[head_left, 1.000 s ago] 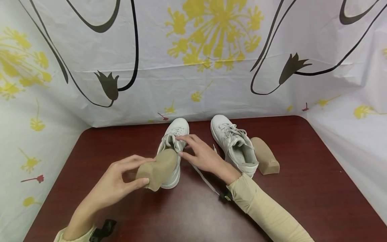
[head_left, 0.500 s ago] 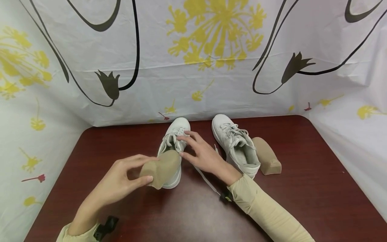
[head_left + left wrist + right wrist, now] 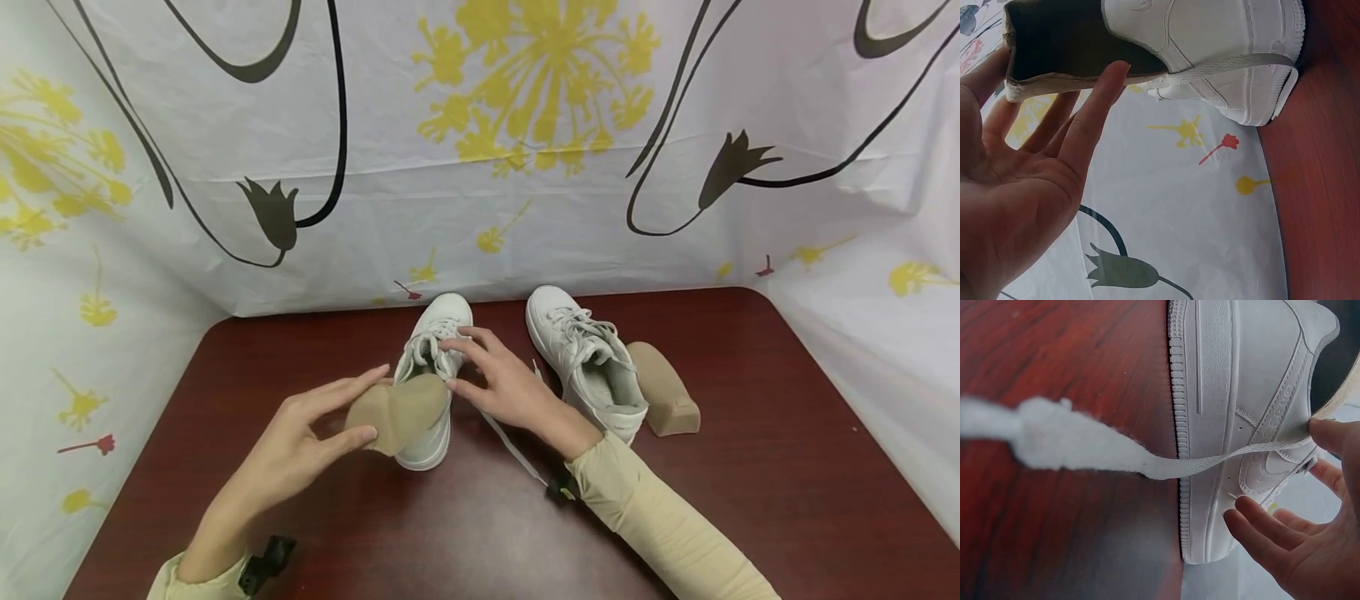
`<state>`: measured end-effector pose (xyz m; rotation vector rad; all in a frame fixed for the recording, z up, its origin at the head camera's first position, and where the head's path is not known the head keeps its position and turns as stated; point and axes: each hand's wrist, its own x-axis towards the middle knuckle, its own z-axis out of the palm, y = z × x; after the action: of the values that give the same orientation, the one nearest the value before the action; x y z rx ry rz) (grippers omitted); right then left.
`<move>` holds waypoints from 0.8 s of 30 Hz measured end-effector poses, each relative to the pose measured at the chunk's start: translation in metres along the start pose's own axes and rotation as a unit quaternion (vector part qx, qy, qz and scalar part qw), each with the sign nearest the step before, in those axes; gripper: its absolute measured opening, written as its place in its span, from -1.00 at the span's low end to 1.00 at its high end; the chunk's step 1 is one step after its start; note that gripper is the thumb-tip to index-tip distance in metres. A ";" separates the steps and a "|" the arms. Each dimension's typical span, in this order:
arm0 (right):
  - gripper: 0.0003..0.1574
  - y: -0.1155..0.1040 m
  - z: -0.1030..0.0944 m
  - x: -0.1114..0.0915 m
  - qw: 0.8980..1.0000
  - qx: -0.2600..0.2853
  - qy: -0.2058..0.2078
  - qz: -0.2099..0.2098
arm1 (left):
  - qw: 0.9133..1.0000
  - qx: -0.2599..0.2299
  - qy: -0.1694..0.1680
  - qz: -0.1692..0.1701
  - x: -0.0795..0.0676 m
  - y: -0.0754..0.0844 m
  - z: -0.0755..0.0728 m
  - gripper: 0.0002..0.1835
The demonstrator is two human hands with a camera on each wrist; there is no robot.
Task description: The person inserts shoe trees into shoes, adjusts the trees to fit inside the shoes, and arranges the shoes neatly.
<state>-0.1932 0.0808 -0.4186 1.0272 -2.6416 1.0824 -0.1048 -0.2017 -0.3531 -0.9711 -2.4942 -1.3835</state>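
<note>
A white sneaker stands on the table, toe pointing away, its loose lace trailing off to the right. My left hand holds a tan moulded shoe insert by its wide back end, thumb on the near edge and fingers on the far one. The insert's rounded front end overlaps the shoe's opening. Its hollow, dark inside shows in the left wrist view. My right hand grips the sneaker's upper beside the tongue between thumb and index finger; the other fingers spread loosely along the shoe's side.
A second white sneaker stands to the right, its opening towards me. Against its right side lies another tan insert. The dark red table ends at a patterned white curtain behind and at the sides.
My left hand has shifted slightly right with the insert, which has tilted, and the index finger has lifted a little. The right hand and the sneaker are nearly still.
</note>
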 end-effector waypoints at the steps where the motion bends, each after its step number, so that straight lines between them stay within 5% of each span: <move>1: -0.37 0.000 0.000 0.000 1.000 0.000 -0.001 0.000 | 1.000 -0.011 -0.002 0.000 0.000 0.000 0.000 -0.30; 9: -0.36 0.001 0.000 0.001 1.000 -0.007 -0.012 0.009 | 0.999 -0.020 -0.001 -0.030 -0.001 -0.003 0.002 -0.40; 16: -0.37 0.000 -0.001 0.001 0.998 0.043 -0.042 0.011 | 0.999 -0.040 0.000 -0.032 0.000 -0.003 0.005 -0.42; 24: -0.38 0.000 0.000 0.001 0.999 0.028 -0.042 0.011 | 1.000 0.020 0.008 -0.021 0.003 -0.005 0.009 -0.46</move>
<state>-0.1934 0.0802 -0.4183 1.0800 -2.7093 1.1475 -0.1089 -0.1949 -0.3608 -0.9005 -2.5348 -1.3429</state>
